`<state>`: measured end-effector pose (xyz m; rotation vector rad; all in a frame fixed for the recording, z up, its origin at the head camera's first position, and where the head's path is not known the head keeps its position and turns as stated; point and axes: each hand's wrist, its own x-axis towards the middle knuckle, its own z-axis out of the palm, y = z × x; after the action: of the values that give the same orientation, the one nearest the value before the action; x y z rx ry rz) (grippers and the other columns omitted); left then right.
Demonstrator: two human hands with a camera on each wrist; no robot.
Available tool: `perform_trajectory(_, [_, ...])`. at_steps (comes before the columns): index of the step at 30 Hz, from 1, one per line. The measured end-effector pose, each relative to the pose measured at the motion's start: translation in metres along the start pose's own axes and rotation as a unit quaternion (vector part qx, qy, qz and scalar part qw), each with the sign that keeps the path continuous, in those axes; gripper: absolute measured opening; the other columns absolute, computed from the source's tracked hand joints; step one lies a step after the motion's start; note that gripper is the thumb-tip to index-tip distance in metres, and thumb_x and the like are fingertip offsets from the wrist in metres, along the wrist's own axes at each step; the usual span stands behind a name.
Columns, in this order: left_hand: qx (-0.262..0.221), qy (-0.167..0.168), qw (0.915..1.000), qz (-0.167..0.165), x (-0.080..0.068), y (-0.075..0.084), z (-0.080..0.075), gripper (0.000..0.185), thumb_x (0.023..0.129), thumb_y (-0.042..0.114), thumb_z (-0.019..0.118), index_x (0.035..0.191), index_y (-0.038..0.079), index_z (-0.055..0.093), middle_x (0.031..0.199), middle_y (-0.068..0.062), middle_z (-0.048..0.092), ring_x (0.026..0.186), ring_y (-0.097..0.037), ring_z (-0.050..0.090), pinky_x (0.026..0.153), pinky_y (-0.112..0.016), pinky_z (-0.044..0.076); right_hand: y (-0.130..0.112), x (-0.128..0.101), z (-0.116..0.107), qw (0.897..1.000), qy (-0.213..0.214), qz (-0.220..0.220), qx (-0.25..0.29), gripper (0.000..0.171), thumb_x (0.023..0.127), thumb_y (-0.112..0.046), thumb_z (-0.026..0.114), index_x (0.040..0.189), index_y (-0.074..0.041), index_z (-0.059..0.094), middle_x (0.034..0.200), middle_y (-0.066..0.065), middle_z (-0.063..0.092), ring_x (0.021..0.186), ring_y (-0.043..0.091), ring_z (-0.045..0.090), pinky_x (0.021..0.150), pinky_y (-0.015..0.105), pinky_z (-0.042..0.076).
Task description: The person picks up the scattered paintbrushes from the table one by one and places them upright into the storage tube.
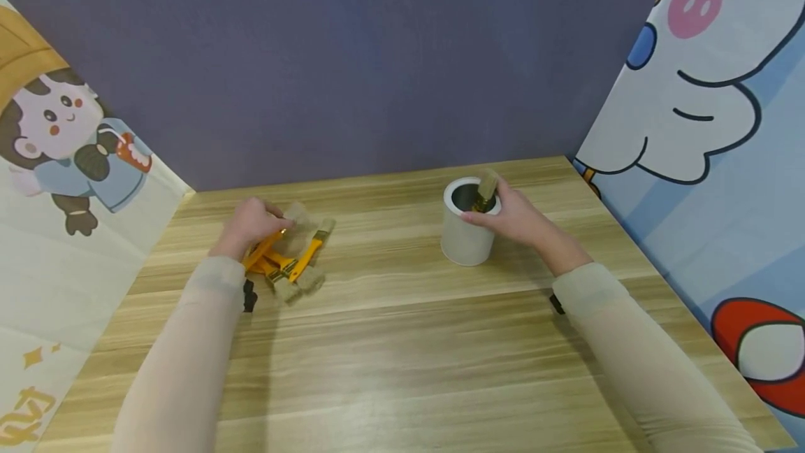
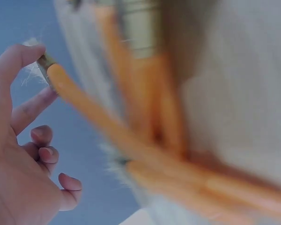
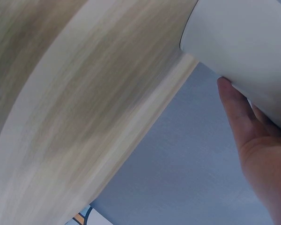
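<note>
Bare wooden table point(image 1: 402, 341) is lying open in front of the white cup point(image 1: 467, 233) and between it and the pile of orange-handled brushes point(image 1: 291, 257) to its left. Behind the cup, the purple wall point(image 1: 352, 54) is closing things off; the cartoon panel point(image 1: 704, 124) is crowding its right.

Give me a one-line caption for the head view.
Right hand lowers a brush into a white cup; left hand grips orange-handled brushes.

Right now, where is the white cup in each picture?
Head: the white cup stands right of center on the wooden table, the right hand at its rim.
Left wrist: not in it.
Right wrist: the cup fills the top right corner.
Shared landmark: the wooden table.
</note>
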<state>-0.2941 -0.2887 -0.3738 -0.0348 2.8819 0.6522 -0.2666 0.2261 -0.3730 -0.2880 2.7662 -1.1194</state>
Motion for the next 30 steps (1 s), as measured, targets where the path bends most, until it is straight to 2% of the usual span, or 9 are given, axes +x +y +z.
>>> perform_trajectory(3, [-0.004,-0.004,0.9999,0.011,0.0,0.012,-0.019,0.068,0.096,0.056,0.072,0.137,0.002,0.07,0.169,-0.035,0.027,0.153,-0.056,0.028,0.114,-0.071,0.039,-0.001,0.0,0.0,1.0,0.0,-0.002,0.004,0.12,0.089,-0.07,0.075,0.171,-0.009,0.011,0.172,0.027,0.029,0.159,0.049,0.029,0.125,0.068,0.03])
perform_trajectory(6, [0.015,0.013,0.9994,0.027,0.0,0.026,-0.037,0.067,0.094,0.059,0.072,0.133,0.004,0.073,0.171,-0.036,0.02,0.158,-0.059,0.009,0.119,-0.082,0.017,-0.002,0.0,0.0,1.0,-0.001,-0.001,0.007,0.12,0.089,-0.069,0.075,0.171,-0.009,0.011,0.172,0.027,0.028,0.159,0.049,0.029,0.125,0.068,0.03])
perform_trajectory(10, [0.025,0.037,0.9981,0.043,-0.001,0.045,-0.057,0.064,0.094,0.058,0.073,0.131,0.007,0.075,0.169,-0.031,0.03,0.158,-0.058,0.013,0.114,-0.09,0.002,-0.001,0.0,0.0,1.0,-0.002,0.002,0.003,0.12,0.089,-0.07,0.074,0.171,-0.009,0.011,0.173,0.027,0.028,0.159,0.049,0.029,0.125,0.068,0.03])
perform_trajectory(13, [0.015,0.052,0.9969,0.057,-0.005,0.063,-0.068,0.064,0.094,0.058,0.072,0.132,0.006,0.074,0.168,-0.029,0.033,0.157,-0.056,0.017,0.114,-0.089,0.002,-0.002,-0.001,0.0,1.0,-0.002,0.003,0.0,0.12,0.09,-0.07,0.074,0.171,-0.009,0.011,0.173,0.027,0.027,0.159,0.05,0.028,0.125,0.068,0.03])
perform_trajectory(18, [-0.015,0.076,0.9937,0.082,-0.012,0.102,-0.078,0.066,0.096,0.059,0.071,0.136,0.007,0.071,0.166,-0.024,0.034,0.159,-0.049,0.019,0.12,-0.083,0.006,-0.001,0.0,0.001,1.0,0.0,0.001,0.0,0.118,0.09,-0.069,0.074,0.171,-0.009,0.012,0.172,0.027,0.029,0.159,0.05,0.03,0.125,0.068,0.031])
perform_trajectory(23, [-0.05,0.094,0.9854,0.133,-0.02,0.145,-0.079,0.06,0.095,0.056,0.074,0.134,0.01,0.074,0.155,-0.018,0.044,0.153,-0.041,0.03,0.122,-0.071,0.022,-0.001,0.0,0.001,1.0,-0.001,0.005,-0.001,0.12,0.089,-0.071,0.074,0.171,-0.01,0.011,0.172,0.028,0.029,0.158,0.05,0.03,0.124,0.068,0.031])
perform_trajectory(27, [-0.066,0.098,0.9785,0.169,-0.023,0.179,-0.078,0.054,0.095,0.054,0.076,0.13,0.013,0.076,0.144,-0.014,0.049,0.141,-0.035,0.04,0.113,-0.058,0.038,-0.001,0.0,0.001,1.0,-0.002,0.005,0.0,0.12,0.089,-0.071,0.074,0.172,-0.01,0.011,0.172,0.027,0.029,0.159,0.05,0.03,0.124,0.069,0.031])
perform_trajectory(30, [-0.072,0.097,0.9735,0.194,-0.024,0.203,-0.077,0.05,0.094,0.051,0.078,0.129,0.015,0.078,0.14,-0.012,0.051,0.135,-0.032,0.044,0.11,-0.052,0.041,-0.002,0.0,0.001,1.0,0.0,0.0,0.0,0.119,0.09,-0.07,0.074,0.171,-0.011,0.012,0.172,0.027,0.03,0.158,0.05,0.03,0.124,0.069,0.031])
